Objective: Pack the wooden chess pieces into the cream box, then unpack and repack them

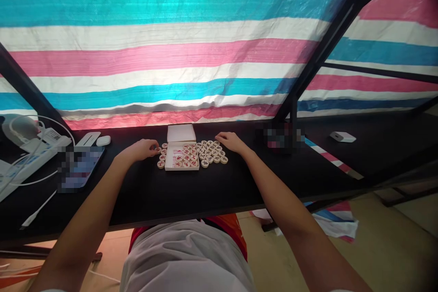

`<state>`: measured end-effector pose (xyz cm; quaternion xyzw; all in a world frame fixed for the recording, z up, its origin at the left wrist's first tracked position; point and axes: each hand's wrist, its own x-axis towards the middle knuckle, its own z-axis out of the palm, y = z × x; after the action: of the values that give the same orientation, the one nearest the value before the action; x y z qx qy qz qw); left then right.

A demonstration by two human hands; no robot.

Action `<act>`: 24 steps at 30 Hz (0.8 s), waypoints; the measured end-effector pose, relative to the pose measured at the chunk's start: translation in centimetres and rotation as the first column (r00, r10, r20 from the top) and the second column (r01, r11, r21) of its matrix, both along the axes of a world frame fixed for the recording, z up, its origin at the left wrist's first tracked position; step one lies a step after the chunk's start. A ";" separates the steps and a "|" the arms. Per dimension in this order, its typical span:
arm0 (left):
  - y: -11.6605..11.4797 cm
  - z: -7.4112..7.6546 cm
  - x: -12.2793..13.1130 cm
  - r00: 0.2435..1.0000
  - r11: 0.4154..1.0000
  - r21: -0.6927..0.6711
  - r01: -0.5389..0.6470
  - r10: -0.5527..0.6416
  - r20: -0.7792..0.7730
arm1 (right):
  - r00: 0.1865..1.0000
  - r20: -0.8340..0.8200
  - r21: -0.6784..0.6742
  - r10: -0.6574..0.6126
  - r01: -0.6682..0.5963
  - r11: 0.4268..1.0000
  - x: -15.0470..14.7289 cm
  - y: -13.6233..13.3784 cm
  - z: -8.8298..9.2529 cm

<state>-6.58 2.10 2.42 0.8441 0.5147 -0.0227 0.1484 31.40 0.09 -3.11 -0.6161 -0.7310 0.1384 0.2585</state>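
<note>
A shallow white box (182, 169) stands on the black table with its lid (181, 132) raised at the back. Inside it, round Chinese chess pieces with red characters (186, 158) lie in rows on the right and front; pink print shows on the bare floor at left. My left hand (145, 150) is closed at the box's left side, its fingertips on a red-marked Chinese chess piece (158, 149) beside several others (161, 164). To the right of the box lies a group of dark-marked pieces (210, 151). My right hand (231, 140) lies at this group's far edge, fingers loosely bent and apart from the thumb.
A phone (82, 169), a white earbud case (103, 140), a power strip (37, 157) and white cables lie on the left. A blurred-out object (280, 139) and a white charger (342, 137) are on the right. Dark metal posts and a striped plastic sheet (171, 54) bound the table's back.
</note>
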 end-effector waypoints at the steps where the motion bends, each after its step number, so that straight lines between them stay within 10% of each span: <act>1: -0.1 0.1 0.1 1.000 1.000 -0.025 -0.003 0.003 0.004 | 1.000 0.001 -0.001 -0.001 0.001 1.000 0.0 0.0 0.0; 24: -1.1 0.0 1.0 0.962 0.950 -0.159 -0.270 0.272 -0.005 | 1.000 -0.004 -0.017 -0.010 0.010 1.000 -0.2 -0.4 0.5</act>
<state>-5.60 1.01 2.45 0.7512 0.6210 -0.0358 0.2208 31.15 -0.27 -2.65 -0.6215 -0.7263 0.1448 0.2555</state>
